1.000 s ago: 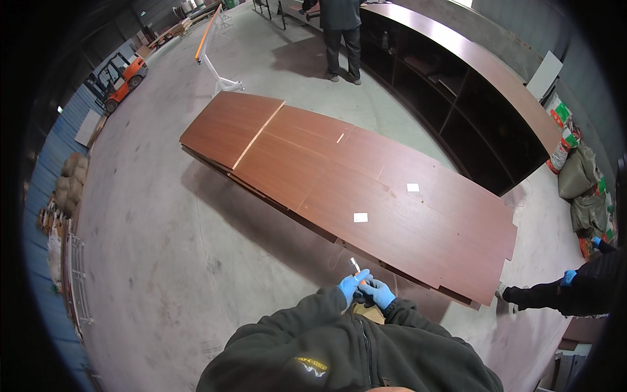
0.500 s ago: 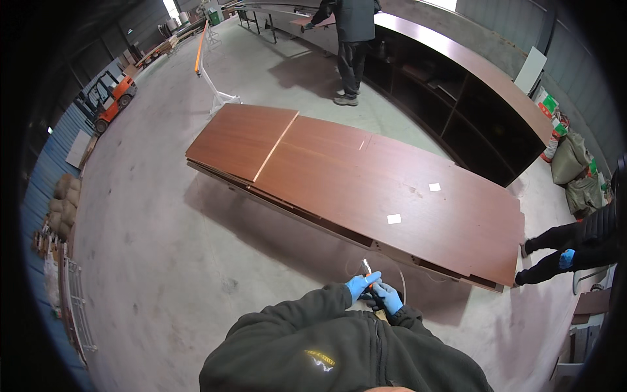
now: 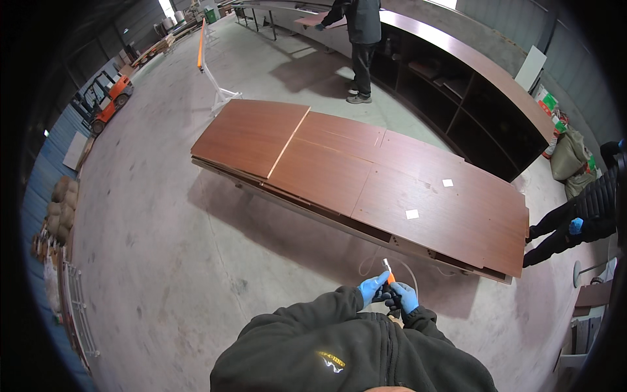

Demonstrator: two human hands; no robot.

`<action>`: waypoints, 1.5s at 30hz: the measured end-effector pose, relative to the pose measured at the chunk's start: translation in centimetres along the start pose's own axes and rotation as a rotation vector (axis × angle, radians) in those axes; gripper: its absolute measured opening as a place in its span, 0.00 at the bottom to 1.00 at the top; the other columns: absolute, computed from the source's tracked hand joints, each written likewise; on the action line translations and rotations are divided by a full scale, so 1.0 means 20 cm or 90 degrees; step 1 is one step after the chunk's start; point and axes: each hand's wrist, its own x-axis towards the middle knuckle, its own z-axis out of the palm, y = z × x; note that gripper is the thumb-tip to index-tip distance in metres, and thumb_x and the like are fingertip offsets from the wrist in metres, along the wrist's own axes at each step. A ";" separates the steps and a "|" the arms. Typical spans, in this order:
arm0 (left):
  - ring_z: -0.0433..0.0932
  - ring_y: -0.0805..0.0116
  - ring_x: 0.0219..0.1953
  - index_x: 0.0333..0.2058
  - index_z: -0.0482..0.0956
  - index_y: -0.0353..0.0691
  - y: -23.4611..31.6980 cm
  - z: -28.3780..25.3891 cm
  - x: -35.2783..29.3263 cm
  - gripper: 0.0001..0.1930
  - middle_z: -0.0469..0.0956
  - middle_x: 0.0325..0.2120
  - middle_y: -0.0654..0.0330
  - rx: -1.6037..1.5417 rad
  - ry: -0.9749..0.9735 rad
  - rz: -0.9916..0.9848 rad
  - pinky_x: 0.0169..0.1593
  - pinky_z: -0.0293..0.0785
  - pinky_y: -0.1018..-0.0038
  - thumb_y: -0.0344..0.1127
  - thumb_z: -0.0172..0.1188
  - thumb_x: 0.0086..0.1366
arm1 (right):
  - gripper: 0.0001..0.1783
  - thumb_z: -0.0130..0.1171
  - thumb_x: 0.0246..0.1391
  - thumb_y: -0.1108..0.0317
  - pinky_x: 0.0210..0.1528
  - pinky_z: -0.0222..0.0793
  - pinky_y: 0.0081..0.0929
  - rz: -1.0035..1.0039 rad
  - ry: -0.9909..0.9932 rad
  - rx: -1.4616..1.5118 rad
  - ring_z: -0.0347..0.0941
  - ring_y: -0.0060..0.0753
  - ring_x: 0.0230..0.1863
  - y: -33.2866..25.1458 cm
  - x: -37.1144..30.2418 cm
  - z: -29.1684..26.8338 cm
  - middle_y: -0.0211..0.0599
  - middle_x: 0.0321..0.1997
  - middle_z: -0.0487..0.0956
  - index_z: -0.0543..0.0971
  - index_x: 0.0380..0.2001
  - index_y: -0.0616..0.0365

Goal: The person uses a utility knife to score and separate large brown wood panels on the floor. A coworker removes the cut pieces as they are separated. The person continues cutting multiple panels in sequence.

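Close in front of my chest, both hands are closed on one hand tool (image 3: 391, 277) with a silver end and an orange and black handle; its exact kind is unclear. My left hand (image 3: 373, 288), in a blue glove, grips it from the left side. My right hand (image 3: 407, 298), also blue-gloved, holds it lower down on the right. Just beyond the hands lie stacked reddish-brown wooden panels (image 3: 326, 186), raised off the floor. Two small white paper squares, a nearer one (image 3: 412, 214) and a farther one (image 3: 447, 183), rest on the top panel.
A thin pale hose (image 3: 413, 274) loops beside the hands. One person (image 3: 363, 39) stands at a long bench beyond the panels; another (image 3: 575, 215) stands at their right end. A dark open cabinet (image 3: 457, 85) is behind. An orange forklift (image 3: 108, 101) is parked far left.
My view has shifted, so the panels and my hands sit differently in it. Both hands still grip the tool. The person at the bench has moved the board held there.
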 end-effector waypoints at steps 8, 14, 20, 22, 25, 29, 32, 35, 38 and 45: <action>0.78 0.72 0.38 0.46 0.77 0.41 -0.01 -0.13 -0.01 0.23 0.79 0.37 0.63 -0.064 0.009 0.015 0.50 0.76 0.71 0.57 0.49 0.73 | 0.14 0.57 0.64 0.58 0.19 0.63 0.18 0.010 -0.029 -0.019 0.71 0.20 0.19 0.03 0.04 0.06 0.28 0.27 0.78 0.75 0.41 0.57; 0.77 0.71 0.37 0.45 0.77 0.41 0.01 -0.14 -0.01 0.22 0.79 0.36 0.61 -0.061 0.003 0.037 0.48 0.76 0.71 0.56 0.49 0.73 | 0.12 0.53 0.65 0.57 0.19 0.64 0.20 0.008 -0.012 -0.060 0.72 0.22 0.19 0.01 0.05 0.07 0.29 0.27 0.79 0.76 0.39 0.54; 0.77 0.69 0.39 0.46 0.76 0.42 0.02 -0.19 0.01 0.23 0.78 0.36 0.63 -0.042 0.097 0.009 0.49 0.74 0.69 0.58 0.51 0.71 | 0.15 0.58 0.63 0.56 0.21 0.64 0.19 0.008 0.000 -0.048 0.72 0.23 0.21 -0.02 0.04 0.03 0.33 0.29 0.78 0.75 0.41 0.57; 0.77 0.69 0.40 0.48 0.75 0.42 0.02 -0.20 0.02 0.25 0.78 0.39 0.63 -0.034 0.102 -0.008 0.48 0.73 0.70 0.60 0.52 0.70 | 0.15 0.58 0.62 0.55 0.21 0.65 0.20 0.005 0.016 -0.061 0.73 0.24 0.21 -0.03 0.05 0.01 0.35 0.29 0.79 0.74 0.42 0.56; 0.77 0.68 0.43 0.49 0.75 0.43 0.00 -0.21 0.02 0.27 0.78 0.42 0.63 -0.034 0.113 -0.030 0.49 0.72 0.69 0.62 0.53 0.68 | 0.17 0.58 0.63 0.55 0.20 0.67 0.21 0.002 0.013 -0.049 0.75 0.24 0.20 -0.05 0.07 -0.01 0.36 0.29 0.81 0.73 0.46 0.55; 0.76 0.74 0.35 0.40 0.77 0.49 -0.03 -0.18 0.02 0.25 0.78 0.34 0.70 -0.022 0.119 -0.029 0.42 0.72 0.73 0.65 0.57 0.64 | 0.17 0.58 0.62 0.55 0.20 0.68 0.23 -0.019 0.013 -0.044 0.75 0.26 0.20 -0.09 0.07 -0.02 0.35 0.30 0.81 0.73 0.46 0.55; 0.76 0.74 0.35 0.40 0.77 0.49 -0.05 -0.16 0.03 0.24 0.78 0.34 0.70 -0.011 0.125 -0.038 0.41 0.72 0.73 0.65 0.57 0.64 | 0.13 0.60 0.62 0.57 0.22 0.64 0.18 -0.029 0.016 -0.018 0.71 0.22 0.22 -0.12 0.04 -0.01 0.33 0.29 0.78 0.74 0.38 0.54; 0.77 0.74 0.34 0.40 0.77 0.49 -0.06 -0.15 0.06 0.24 0.78 0.34 0.70 -0.010 0.114 -0.045 0.41 0.72 0.73 0.65 0.58 0.64 | 0.12 0.59 0.62 0.57 0.22 0.64 0.18 -0.025 0.023 -0.023 0.71 0.21 0.22 -0.13 0.01 -0.01 0.33 0.29 0.78 0.74 0.38 0.54; 0.76 0.72 0.37 0.42 0.77 0.47 -0.07 -0.15 0.07 0.25 0.78 0.36 0.67 -0.012 0.110 -0.045 0.43 0.72 0.72 0.64 0.58 0.65 | 0.13 0.59 0.62 0.57 0.22 0.64 0.18 -0.017 0.029 -0.030 0.71 0.21 0.22 -0.11 0.00 -0.03 0.33 0.29 0.78 0.74 0.38 0.54; 0.75 0.63 0.49 0.55 0.74 0.40 -0.08 -0.12 0.05 0.31 0.77 0.47 0.59 0.029 0.129 -0.057 0.53 0.71 0.65 0.63 0.53 0.68 | 0.18 0.59 0.62 0.54 0.25 0.66 0.20 -0.005 0.025 -0.015 0.73 0.22 0.25 -0.04 0.02 -0.13 0.33 0.32 0.79 0.75 0.45 0.57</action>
